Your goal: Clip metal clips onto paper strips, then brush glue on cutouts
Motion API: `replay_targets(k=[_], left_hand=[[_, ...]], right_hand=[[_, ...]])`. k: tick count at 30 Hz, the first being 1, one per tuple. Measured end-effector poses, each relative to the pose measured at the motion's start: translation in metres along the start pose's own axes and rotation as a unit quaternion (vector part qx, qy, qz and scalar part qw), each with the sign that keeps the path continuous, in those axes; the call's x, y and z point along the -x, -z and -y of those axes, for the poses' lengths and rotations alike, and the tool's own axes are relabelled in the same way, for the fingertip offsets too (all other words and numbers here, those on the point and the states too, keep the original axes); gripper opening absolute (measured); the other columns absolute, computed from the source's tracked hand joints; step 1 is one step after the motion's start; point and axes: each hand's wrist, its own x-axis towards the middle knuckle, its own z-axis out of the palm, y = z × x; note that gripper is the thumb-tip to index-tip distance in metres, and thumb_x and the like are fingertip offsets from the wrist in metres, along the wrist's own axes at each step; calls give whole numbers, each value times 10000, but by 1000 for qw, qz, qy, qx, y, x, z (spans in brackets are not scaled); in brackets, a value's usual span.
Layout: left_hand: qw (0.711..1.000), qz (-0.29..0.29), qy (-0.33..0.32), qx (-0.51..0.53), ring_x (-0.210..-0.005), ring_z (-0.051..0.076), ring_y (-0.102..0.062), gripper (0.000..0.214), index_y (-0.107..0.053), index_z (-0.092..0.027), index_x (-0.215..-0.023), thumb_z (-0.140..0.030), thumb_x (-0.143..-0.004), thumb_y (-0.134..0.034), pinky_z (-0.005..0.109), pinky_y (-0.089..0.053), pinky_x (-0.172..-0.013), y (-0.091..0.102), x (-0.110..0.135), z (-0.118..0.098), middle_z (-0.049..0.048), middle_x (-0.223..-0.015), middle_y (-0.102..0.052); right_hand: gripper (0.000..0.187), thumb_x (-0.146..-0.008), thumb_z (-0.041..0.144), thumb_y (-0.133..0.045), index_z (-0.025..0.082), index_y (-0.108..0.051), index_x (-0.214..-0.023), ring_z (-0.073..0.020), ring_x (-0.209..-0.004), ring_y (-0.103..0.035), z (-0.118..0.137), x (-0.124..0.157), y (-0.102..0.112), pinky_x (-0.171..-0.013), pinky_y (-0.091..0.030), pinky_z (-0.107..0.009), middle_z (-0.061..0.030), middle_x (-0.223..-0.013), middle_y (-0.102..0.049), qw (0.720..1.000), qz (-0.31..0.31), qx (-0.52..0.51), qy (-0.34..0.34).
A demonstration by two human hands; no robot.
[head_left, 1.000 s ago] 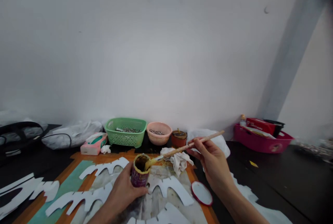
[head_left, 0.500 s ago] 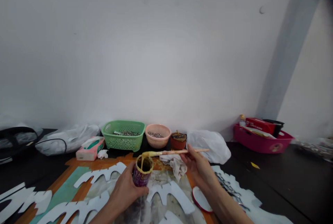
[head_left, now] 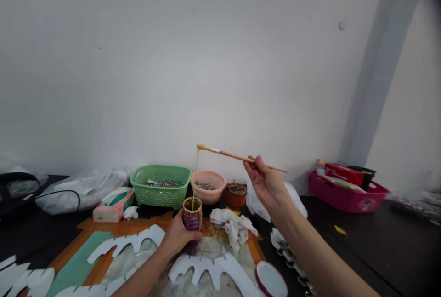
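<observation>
My left hand (head_left: 177, 237) is wrapped round a small purple glue can (head_left: 192, 214) standing on the work mat. My right hand (head_left: 267, 185) pinches a thin wooden brush (head_left: 237, 156) and holds it high above the can, bristles to the left. A long yellow string of glue (head_left: 195, 177) hangs from the brush tip down into the can. White cut-out pieces (head_left: 210, 269) with scalloped edges lie on the mat in front of the can.
Along the wall stand a green basket (head_left: 160, 185), a pink bowl (head_left: 208, 185) of small metal parts and a brown jar (head_left: 236, 194). A crumpled white rag (head_left: 233, 225), a round lid (head_left: 271, 278), a tissue box (head_left: 113, 205) and a magenta bin (head_left: 347, 186) are nearby.
My right hand has lifted the brush from the can's rim to well above it, drawing out a strand of glue. My left hand still holds the can.
</observation>
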Motion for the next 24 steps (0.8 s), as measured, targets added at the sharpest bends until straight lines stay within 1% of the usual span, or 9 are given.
replay_targets(k=[3,5,8,10,13,17,20,22,24], left_hand=[[1000,9,-9,-2,-950,302,-696,647,-627,-149,-1080,-152,-484,-878,381,-526,-877,-3,-4,5,97,-1022,-766],[1000,15,-13,0,-952,292,-693,649,-616,-153,-1099,-137,-499,-865,368,-528,-868,-3,-4,6,91,-1035,-762],[1000,20,-17,0,-980,289,-688,651,-610,-158,-1109,-123,-509,-858,360,-523,-878,-2,-1,5,84,-1057,-756],[1000,17,-17,-3,-1003,296,-683,659,-610,-157,-1110,-128,-505,-870,368,-514,-900,-2,1,3,88,-1072,-754],[1000,12,-15,-9,-1012,300,-683,658,-616,-158,-1112,-132,-507,-874,374,-511,-908,-2,2,2,89,-1079,-755],[1000,7,-12,-15,-987,309,-690,681,-623,-155,-1127,-138,-498,-884,391,-523,-889,-2,1,5,93,-1068,-758],[1000,7,-16,-12,-1025,318,-686,713,-627,-169,-1147,-160,-489,-902,405,-521,-919,-1,-1,8,91,-1099,-756],[1000,9,-20,-9,-1056,321,-681,726,-629,-177,-1151,-171,-482,-912,407,-514,-942,-1,-2,10,91,-1126,-752],[1000,14,-24,-6,-1063,320,-680,730,-625,-172,-1152,-178,-482,-916,401,-512,-948,-1,-2,11,98,-1141,-747]], right_hand=[[279,-654,230,-943,175,-670,-673,-155,-820,-755,9,0,-13,-868,-662,-299,-4,-774,-760,1000,4,-6,25],[299,-619,246,-962,181,-674,-666,-161,-845,-755,14,5,-16,-871,-659,-310,-5,-786,-771,999,10,0,39],[333,-564,293,-985,189,-694,-687,-163,-836,-753,18,16,-15,-862,-657,-326,-2,-794,-779,998,24,24,52],[342,-556,313,-987,191,-712,-719,-163,-835,-750,17,26,-11,-856,-653,-328,-7,-819,-784,997,37,49,56],[309,-607,311,-963,195,-725,-765,-169,-887,-750,12,42,-1,-861,-639,-312,-15,-880,-787,992,63,92,59],[258,-681,286,-925,202,-716,-806,-161,-906,-750,5,61,11,-848,-613,-250,-22,-941,-786,981,106,146,64],[223,-722,250,-898,206,-693,-796,-171,-906,-741,1,72,17,-839,-604,-255,-33,-941,-782,971,141,180,66],[165,-789,241,-846,215,-683,-796,-185,-944,-730,0,79,19,-853,-601,-278,-39,-946,-774,956,181,215,85],[95,-881,234,-752,233,-675,-825,-187,-969,-722,0,85,22,-862,-600,-295,-37,-962,-760,925,243,264,122]])
